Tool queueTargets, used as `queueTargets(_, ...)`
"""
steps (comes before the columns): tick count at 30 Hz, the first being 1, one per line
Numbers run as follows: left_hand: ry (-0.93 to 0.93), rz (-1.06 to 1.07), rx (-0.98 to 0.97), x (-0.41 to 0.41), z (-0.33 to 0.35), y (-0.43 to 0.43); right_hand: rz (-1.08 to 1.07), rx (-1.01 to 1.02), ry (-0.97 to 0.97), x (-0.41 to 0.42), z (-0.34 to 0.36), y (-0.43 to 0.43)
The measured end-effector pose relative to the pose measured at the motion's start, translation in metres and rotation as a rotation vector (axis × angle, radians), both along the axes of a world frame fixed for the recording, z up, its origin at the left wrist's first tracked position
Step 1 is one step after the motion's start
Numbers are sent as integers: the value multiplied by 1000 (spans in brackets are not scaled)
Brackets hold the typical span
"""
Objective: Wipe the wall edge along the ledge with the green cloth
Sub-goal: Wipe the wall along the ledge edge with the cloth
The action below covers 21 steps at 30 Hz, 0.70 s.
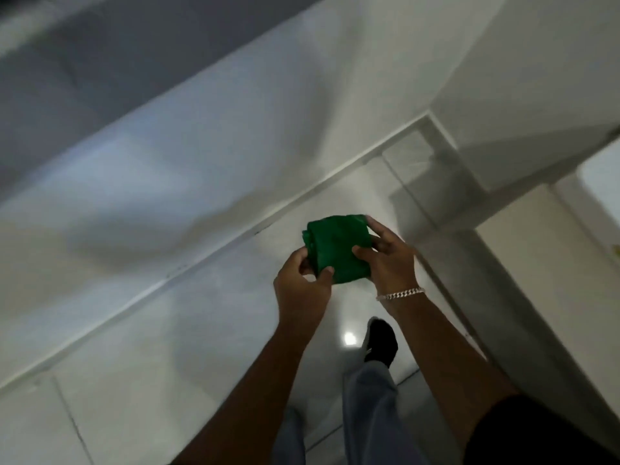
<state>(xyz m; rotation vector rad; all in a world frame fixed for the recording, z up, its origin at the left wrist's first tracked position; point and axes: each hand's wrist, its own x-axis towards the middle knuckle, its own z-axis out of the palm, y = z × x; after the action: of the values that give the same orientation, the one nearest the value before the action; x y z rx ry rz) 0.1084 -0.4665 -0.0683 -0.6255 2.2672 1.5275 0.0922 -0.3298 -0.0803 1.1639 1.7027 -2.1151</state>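
A folded green cloth (337, 248) is held in front of me at mid-height, above the glossy floor. My left hand (302, 283) pinches its lower left edge with thumb and fingers. My right hand (389, 260), with a silver chain bracelet on the wrist, grips its right side, thumb lying across the cloth. A white wall (161, 156) runs diagonally on the left, and a narrow skirting ledge (208, 253) lies along its foot where it meets the floor. Both hands are well clear of the wall and the ledge.
The white tiled floor (167, 347) reflects a ceiling light. My black shoe (380, 340) and grey trouser leg (369, 414) stand below the hands. A white wall corner (523, 105) juts in at the right, with a pale door or panel (536, 256) below it.
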Motion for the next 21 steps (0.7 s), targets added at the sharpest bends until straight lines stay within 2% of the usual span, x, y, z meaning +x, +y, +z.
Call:
queueTargets(3,68,-66,-169,13,-81,-60,109,-6,-15,-14,-74,-47)
queueTargets(7,16,-333,-580,29,-204,-139,235,34,-32,-36,-178,-91)
queueTargets(9,2,-395,-723,33,-258,-167,253,27,-37,-49,-224,-103)
queueTargets(12,-17,-401,-816,32,-322,-185,257,-38,-26,-65,-276,-110)
queueTargets(15,-52,-393,-827,29,-367,-183,363,30,3,-77,-317,-107)
queueTargets(16,-55,-386,-833,27,-378,-181,431,123,28,-78,-328,-105)
queueTargets(18,-40,-353,-863,23,-393,-177,606,514,143,-77,-346,-102)
queueTargets(20,-21,-317,-905,18,-401,-176,726,922,351,-74,-354,-105)
queueTargets(21,-19,-308,-919,16,-403,-176,748,1020,436,-71,-356,-109)
